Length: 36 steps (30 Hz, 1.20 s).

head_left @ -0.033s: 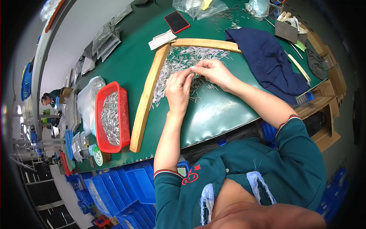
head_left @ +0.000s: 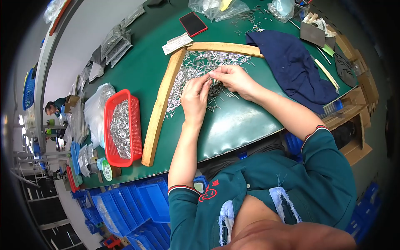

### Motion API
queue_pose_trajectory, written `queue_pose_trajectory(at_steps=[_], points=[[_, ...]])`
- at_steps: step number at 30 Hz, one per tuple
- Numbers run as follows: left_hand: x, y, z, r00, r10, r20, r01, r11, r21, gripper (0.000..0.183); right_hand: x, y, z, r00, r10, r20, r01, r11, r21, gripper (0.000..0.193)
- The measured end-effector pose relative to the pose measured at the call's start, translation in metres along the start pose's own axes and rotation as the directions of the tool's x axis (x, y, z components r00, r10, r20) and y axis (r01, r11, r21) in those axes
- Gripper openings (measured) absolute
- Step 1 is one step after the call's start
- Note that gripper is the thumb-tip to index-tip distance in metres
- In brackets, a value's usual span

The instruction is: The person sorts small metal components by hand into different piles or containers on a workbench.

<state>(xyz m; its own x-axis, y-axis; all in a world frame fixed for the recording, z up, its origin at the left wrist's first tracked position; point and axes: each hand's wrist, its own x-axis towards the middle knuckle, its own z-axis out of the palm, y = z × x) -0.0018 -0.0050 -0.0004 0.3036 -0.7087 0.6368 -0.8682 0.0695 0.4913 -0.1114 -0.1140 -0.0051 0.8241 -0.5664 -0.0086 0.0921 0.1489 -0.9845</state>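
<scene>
My left hand (head_left: 194, 96) and my right hand (head_left: 236, 81) meet fingertip to fingertip above a spread of small metal pins (head_left: 200, 62) on the green table. Both are closed in a pinch; whatever lies between the fingertips is too small or too hidden to name. The loose pins lie in the corner of two wooden strips (head_left: 163, 104) joined in an angle, and some are scattered just below my hands. To the left of the strips stands a red plastic basket (head_left: 136, 125) partly filled with similar small metal pieces.
A dark blue cloth (head_left: 287, 66) drapes over the table's right side. A phone (head_left: 193, 23) and paper slips (head_left: 177, 43) lie beyond the wooden corner. Plastic bags (head_left: 98, 110) crowd the left edge. Blue bins (head_left: 154, 200) stand below the table, and a cardboard box (head_left: 356, 141) is at right.
</scene>
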Motion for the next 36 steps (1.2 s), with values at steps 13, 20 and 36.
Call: queue_pose_trajectory(at_steps=[13,20,36], points=[[0.0,-0.003,-0.004,0.907,-0.399,0.136,0.412,0.772,-0.484,0.016,0.003,-0.006,-0.01,0.866,0.369,0.338,-0.5,0.597,0.627,0.015],[0.001,0.0,-0.004,0.918,-0.384,0.1,0.386,0.808,-0.445,0.017,0.004,-0.006,-0.014,0.875,0.214,0.434,-0.479,0.51,0.714,0.018],[0.002,0.001,-0.004,0.968,-0.199,0.154,0.218,0.968,-0.123,0.058,0.005,0.012,-0.001,0.992,-0.128,0.004,0.128,0.99,-0.058,0.028]])
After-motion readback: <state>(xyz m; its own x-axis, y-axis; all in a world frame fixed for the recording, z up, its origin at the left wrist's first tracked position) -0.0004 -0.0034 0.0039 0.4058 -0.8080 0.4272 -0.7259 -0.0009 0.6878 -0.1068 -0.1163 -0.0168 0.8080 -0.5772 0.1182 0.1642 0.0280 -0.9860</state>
